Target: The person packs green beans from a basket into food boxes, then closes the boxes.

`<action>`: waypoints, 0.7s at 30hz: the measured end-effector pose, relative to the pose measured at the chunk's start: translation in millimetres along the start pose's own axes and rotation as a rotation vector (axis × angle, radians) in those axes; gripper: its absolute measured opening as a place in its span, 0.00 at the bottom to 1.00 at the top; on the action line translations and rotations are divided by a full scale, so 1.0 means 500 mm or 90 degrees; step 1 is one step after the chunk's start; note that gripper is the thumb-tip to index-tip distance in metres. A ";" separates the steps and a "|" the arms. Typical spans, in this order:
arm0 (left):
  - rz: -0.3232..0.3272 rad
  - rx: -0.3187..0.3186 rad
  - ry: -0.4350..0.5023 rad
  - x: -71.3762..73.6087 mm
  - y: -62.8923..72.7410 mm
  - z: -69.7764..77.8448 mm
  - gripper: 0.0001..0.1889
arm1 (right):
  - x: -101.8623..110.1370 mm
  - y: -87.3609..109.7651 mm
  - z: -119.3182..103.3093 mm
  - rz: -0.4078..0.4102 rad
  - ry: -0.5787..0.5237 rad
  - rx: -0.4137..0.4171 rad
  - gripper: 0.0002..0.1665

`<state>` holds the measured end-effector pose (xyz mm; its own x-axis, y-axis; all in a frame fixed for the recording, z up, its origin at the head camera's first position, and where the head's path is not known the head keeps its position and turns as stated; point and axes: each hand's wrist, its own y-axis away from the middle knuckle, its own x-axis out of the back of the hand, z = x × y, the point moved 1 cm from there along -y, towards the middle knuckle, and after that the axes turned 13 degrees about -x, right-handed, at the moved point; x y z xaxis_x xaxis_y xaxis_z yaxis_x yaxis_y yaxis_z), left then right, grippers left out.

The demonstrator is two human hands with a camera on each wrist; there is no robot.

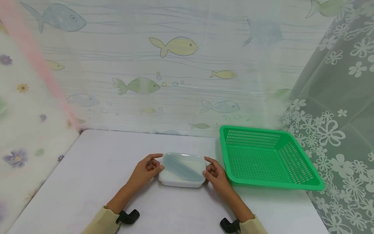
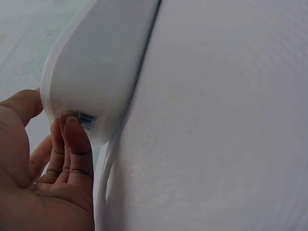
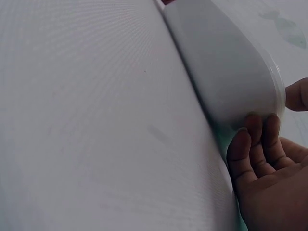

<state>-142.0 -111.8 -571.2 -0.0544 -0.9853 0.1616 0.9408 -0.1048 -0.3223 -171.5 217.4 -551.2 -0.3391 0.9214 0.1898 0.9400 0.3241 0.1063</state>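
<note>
A white rectangular food container (image 1: 180,184) with a translucent lid (image 1: 184,167) sits on the table in front of the person. Its left end is gripped by the left hand (image 1: 147,169), thumb at the lid's edge and curled fingers against the side wall. At the opposite end the right hand (image 1: 217,174) holds it the same way, thumb on the rim and fingertips under it. In the left wrist view a small barcode label (image 2: 87,120) shows on the container's wall beside the fingertips. The container stands level, and what is inside it is hidden.
A green perforated plastic basket (image 1: 251,165) stands to the right, close by the right hand. The white table (image 1: 117,149) ends at a fish-print curtain (image 1: 175,107) behind. A grey flowered lace curtain (image 1: 344,156) hangs on the right side.
</note>
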 end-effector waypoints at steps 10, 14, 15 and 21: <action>-0.008 -0.029 -0.046 -0.002 0.005 0.004 0.27 | -0.004 0.007 -0.011 0.018 0.027 -0.034 0.35; -0.013 -0.087 -0.147 -0.005 0.007 0.013 0.27 | -0.006 0.010 -0.016 0.050 0.079 -0.030 0.34; -0.014 -0.100 -0.171 -0.006 0.007 0.017 0.27 | -0.007 0.012 -0.018 0.059 0.094 -0.023 0.34; -0.023 -0.143 -0.272 -0.024 0.003 0.053 0.22 | -0.019 0.024 -0.035 0.119 0.227 0.018 0.29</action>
<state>-131.2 -96.7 -549.1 0.1007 -0.8424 0.5294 0.8428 -0.2106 -0.4954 -157.5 209.0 -534.5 -0.1487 0.8342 0.5311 0.9857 0.1684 0.0114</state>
